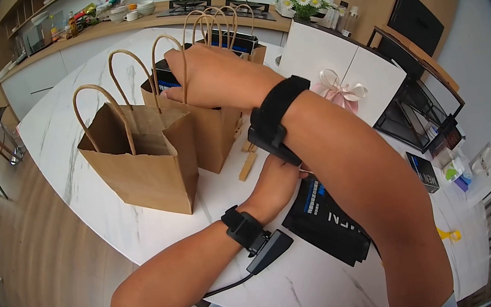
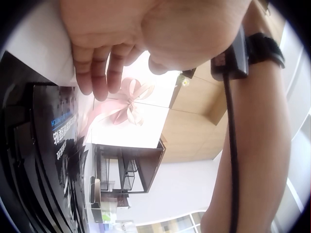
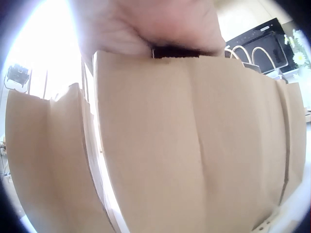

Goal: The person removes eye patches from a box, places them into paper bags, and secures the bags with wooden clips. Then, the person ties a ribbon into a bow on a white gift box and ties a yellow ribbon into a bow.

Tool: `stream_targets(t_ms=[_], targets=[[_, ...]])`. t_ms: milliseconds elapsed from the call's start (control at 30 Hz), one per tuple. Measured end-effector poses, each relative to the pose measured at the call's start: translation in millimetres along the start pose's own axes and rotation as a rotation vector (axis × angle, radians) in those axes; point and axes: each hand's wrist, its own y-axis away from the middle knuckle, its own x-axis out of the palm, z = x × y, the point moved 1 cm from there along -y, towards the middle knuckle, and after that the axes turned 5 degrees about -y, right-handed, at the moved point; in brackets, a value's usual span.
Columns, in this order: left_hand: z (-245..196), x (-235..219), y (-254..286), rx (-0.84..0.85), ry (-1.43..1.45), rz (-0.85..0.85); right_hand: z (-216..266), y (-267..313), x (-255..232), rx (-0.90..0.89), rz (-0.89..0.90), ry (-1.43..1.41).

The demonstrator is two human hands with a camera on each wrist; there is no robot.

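Note:
My right hand [image 1: 218,72] is over the mouth of a brown paper bag [image 1: 214,129], the thumb and fingers holding a black packet [image 1: 166,83] with blue lettering at the bag's opening. In the right wrist view that hand [image 3: 160,24] covers the bag's top edge, with a dark strip of the packet showing under it. My left hand [image 1: 275,187] is low over the table, fingers [image 2: 99,73] loosely extended with nothing in them. Beside it lies a stack of black packets [image 1: 327,223] with white and blue print, partly hidden by my right forearm.
Another paper bag [image 1: 146,161] stands upright at the front left; more handled bags stand behind. Wooden pieces [image 1: 248,164] lie on the marble-patterned table [image 1: 81,170]. Farther right are a white box with a pink bow [image 1: 340,93], a black rack [image 1: 418,110] and a small black box [image 1: 422,171].

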Motion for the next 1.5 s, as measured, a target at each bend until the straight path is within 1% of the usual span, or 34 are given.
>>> stream_targets(t_ms=[67, 133, 167, 233, 267, 300, 367, 400, 433, 500, 533, 600, 633, 667, 700, 767, 800, 867, 967, 1000, 1033, 1100, 1133, 1200, 1233, 1300, 1333, 1367, 1433, 1467, 1500], targets=[[7.2, -1.4, -3.8, -0.011, 0.037, 0.042, -0.6, -2.6, -7.3, 0.014, 0.014, -0.007], [15.8, -3.1, -11.2, -0.018, 0.072, 0.062, -0.9, -6.3, -19.0, 0.014, 0.019, -0.103], [19.4, -3.5, -14.2, -0.022, 0.107, 0.082, 0.4, -3.3, -22.9, 0.014, 0.021, -0.102], [21.8, -6.0, -16.0, -0.011, 0.095, 0.091, 1.9, 5.4, -35.4, -0.082, -0.214, -0.039], [21.3, -7.0, -15.6, -0.004, 0.082, 0.104, -4.5, 8.9, -36.4, -0.250, -0.326, 0.038], [21.6, -7.8, -14.8, -0.007, 0.084, 0.109, -10.5, 16.5, -40.3, -0.244, -0.326, 0.040], [16.2, -9.1, -11.5, -0.038, 0.097, 0.125, -13.0, 42.2, -55.1, -0.325, -0.472, -0.003], [16.1, -9.7, -11.2, -0.028, 0.102, 0.129, -14.4, 60.1, -64.4, -0.288, -0.475, 0.010], [18.8, -11.4, -11.8, -0.011, 0.122, 0.138, -24.2, 75.1, -69.3, -0.310, -0.529, 0.047], [12.0, -11.1, -8.2, -0.029, 0.137, 0.116, -43.0, 117.8, -83.1, -0.079, -0.372, 0.015], [8.7, -11.9, -9.3, -0.038, 0.125, 0.106, -53.7, 143.2, -88.1, -0.033, -0.371, 0.028], [5.7, -11.4, -6.1, -0.056, 0.102, 0.102, -76.7, 195.3, -93.0, 0.323, 0.057, 0.239], [2.8, -11.2, -6.4, -0.056, 0.087, 0.102, -82.8, 220.3, -95.0, 0.371, 0.193, 0.355], [-0.2, -10.1, -4.9, -0.064, 0.076, 0.091, -89.5, 247.8, -93.9, 0.391, 0.204, 0.449], [-1.4, -9.7, -3.7, -0.059, 0.061, 0.088, -94.1, 269.9, -98.2, 0.513, 0.240, 0.422], [-2.9, -9.9, -3.3, -0.055, 0.036, 0.092, -102.1, 312.3, -109.6, 0.584, 0.173, 0.353], [-2.0, -10.9, -3.5, -0.042, 0.019, 0.107, -103.9, 329.9, -117.1, 0.613, 0.169, 0.364], [-2.5, -11.9, -3.7, -0.022, -0.021, 0.125, -109.5, 359.8, -136.2, 0.750, -0.022, 0.328], [-4.1, -13.2, -3.9, -0.030, -0.045, 0.126, -146.1, 413.3, -149.3, 0.741, -0.101, 0.309], [-4.9, -13.5, -4.8, -0.014, -0.050, 0.133, -145.1, 425.4, -147.2, 0.768, -0.050, 0.253], [-4.9, -14.4, -5.5, -0.027, -0.045, 0.128, -161.2, 441.7, -140.8, 0.774, 0.015, 0.234], [-6.2, -15.6, -5.6, -0.030, -0.045, 0.121, -160.4, 446.5, -131.3, 0.833, 0.085, 0.173], [-6.4, -15.7, -5.5, -0.039, -0.044, 0.107, -153.6, 446.0, -127.9, 0.829, 0.077, 0.177], [-5.4, -15.9, -6.3, -0.051, -0.042, 0.092, -138.4, 444.1, -118.1, 0.839, 0.229, 0.292], [-4.8, -16.5, -6.7, -0.051, -0.033, 0.093, -135.9, 443.4, -115.2, 0.837, 0.230, 0.291], [-3.0, -18.9, -7.1, -0.048, -0.023, 0.091, -132.8, 442.3, -110.6, 0.668, 0.593, 0.739], [-2.2, -19.9, -7.8, -0.051, -0.022, 0.097, -143.3, 451.1, -102.7, 0.612, 0.548, 0.833], [-2.3, -19.4, -9.2, -0.052, -0.021, 0.104, -147.5, 452.9, -100.5, 0.614, 0.542, 0.839], [-2.2, -18.0, -7.5, -0.051, -0.024, 0.107, -154.0, 450.8, -97.5, 0.438, 0.611, 0.909], [-3.3, -18.5, -7.7, -0.059, -0.026, 0.104, -164.6, 452.1, -93.3, 0.394, 0.604, 0.934], [-4.5, -19.1, -8.7, -0.051, -0.029, 0.097, -173.8, 454.8, -93.4, 0.386, 0.597, 0.939]])
